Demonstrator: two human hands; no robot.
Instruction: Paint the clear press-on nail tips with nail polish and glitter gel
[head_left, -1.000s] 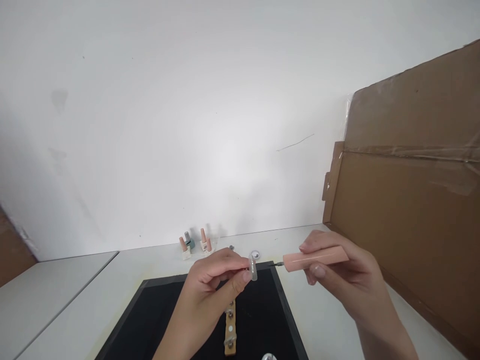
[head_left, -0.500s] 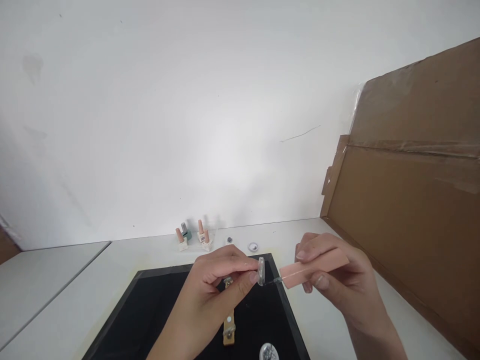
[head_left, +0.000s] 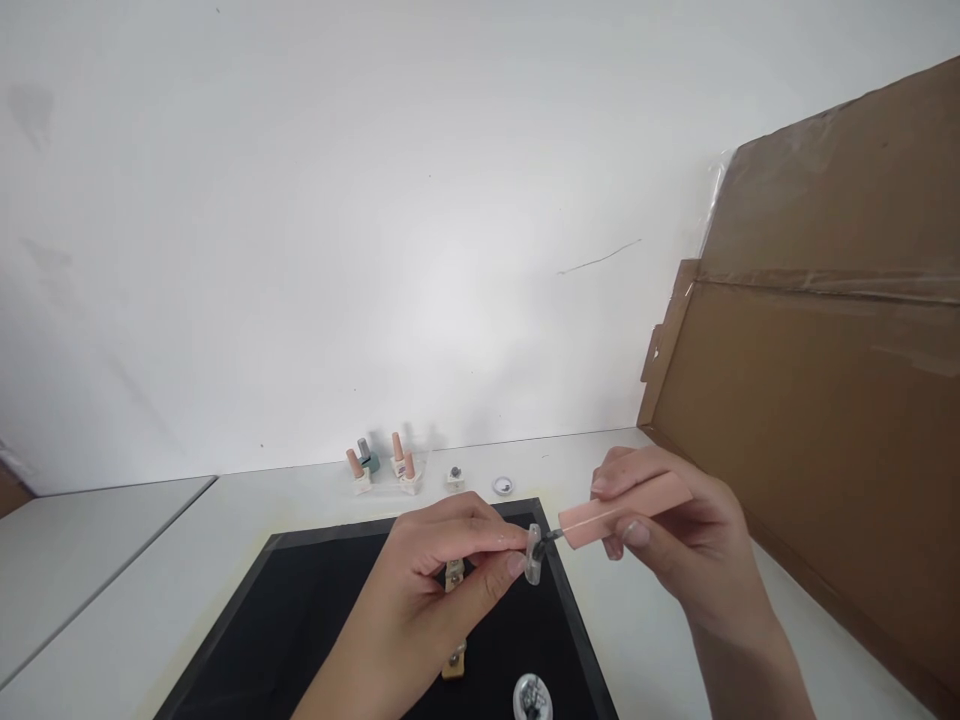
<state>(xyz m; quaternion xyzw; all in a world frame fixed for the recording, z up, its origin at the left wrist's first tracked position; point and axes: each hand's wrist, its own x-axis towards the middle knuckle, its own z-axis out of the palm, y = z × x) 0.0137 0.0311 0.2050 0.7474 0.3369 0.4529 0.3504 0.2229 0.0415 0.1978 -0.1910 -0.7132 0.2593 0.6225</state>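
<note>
I have the left fingers (head_left: 491, 538) pinching the clear nail tip (head_left: 533, 570), long axis near upright, over the black mat (head_left: 285, 610); my right fingers (head_left: 637, 533) grip the peach polish cap (head_left: 600, 516), its brush (head_left: 553, 535) pointing left, seemingly touching the nail tip's right side.

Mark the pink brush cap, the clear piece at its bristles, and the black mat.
Pink brush cap (head_left: 611, 511): head view, on the middle of its barrel.
Clear piece (head_left: 533, 562): head view, just below its middle.
Black mat (head_left: 315, 600): head view, on bare surface toward its left side.
</note>
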